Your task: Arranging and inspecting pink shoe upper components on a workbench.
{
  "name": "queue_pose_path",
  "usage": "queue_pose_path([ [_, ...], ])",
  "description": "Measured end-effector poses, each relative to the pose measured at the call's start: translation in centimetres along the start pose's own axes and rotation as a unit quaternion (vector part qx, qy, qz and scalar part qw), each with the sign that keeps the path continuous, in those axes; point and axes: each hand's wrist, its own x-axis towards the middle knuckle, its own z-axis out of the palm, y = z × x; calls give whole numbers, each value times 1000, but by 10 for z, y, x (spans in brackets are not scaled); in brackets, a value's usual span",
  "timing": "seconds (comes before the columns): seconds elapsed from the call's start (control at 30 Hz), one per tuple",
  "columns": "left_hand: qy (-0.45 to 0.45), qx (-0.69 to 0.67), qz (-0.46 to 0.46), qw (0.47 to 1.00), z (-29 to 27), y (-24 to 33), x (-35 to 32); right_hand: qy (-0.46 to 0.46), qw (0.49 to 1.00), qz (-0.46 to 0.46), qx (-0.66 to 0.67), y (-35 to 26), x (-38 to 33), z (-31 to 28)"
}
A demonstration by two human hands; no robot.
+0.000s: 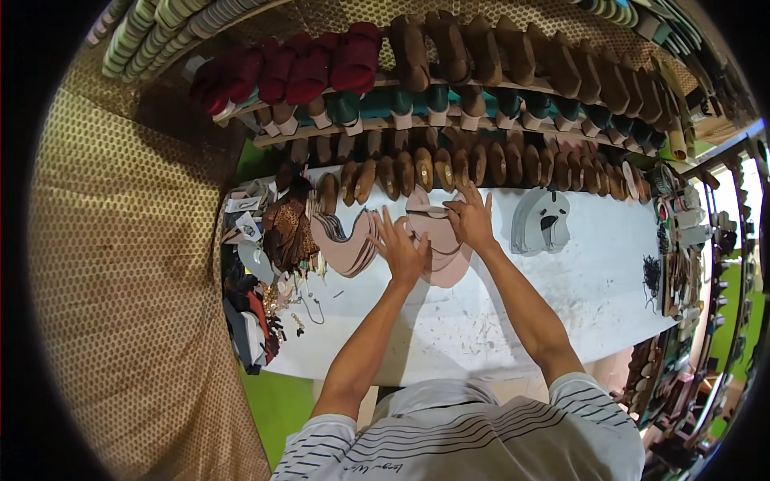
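Note:
Pink, curved cut pieces [447, 271], which look like shoe uppers, lie on the white worktable in front of me. My right hand [472, 220] is closed, its fingertips pinching the upper edge of one of them. At the left edge of these pieces, my left hand [401, 250] has its fingers spread, the thumb touching the pink material. Left of that hand lies a fanned stack of similar pink pieces [346, 255] with a dark inner edge. A stack of grey cut pieces [529, 227] with dark openings rests to the right of my right hand.
Wooden shoe lasts [443, 170] line the table's back, below racks with more lasts [481, 52] and red bundles [309, 70]. Brown patterned material [287, 232] and small trimmings clutter the left end. A black tangle [651, 272] lies at the right of the white table [481, 329].

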Motion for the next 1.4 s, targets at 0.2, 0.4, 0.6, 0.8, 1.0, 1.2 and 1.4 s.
queue_pose_path([
  [0.2,-57,73,112,989,9,-9,-4,-4,1000,4,-23,-12,19,-19],
  [0.4,-211,108,111,965,25,-6,-25,-28,998,32,-46,0,30,-30],
  [0.6,-224,131,104,960,29,-17,-25,31,999,-16,-33,-14,57,-72],
  [0.8,-206,87,52,973,-6,-7,-19,22,993,-107,-38,-48,47,-126],
  [1.0,-6,-80,72,994,-84,17,-8,-22,987,-152,-54,-73,-17,-139],
  [1.2,-56,-117,124,984,-133,-35,-40,-104,984,-146,-13,-114,-81,-97],
  [1.4,-59,-65,136,987,-167,-72,-76,-75,988,-129,27,-138,-130,-40],
])
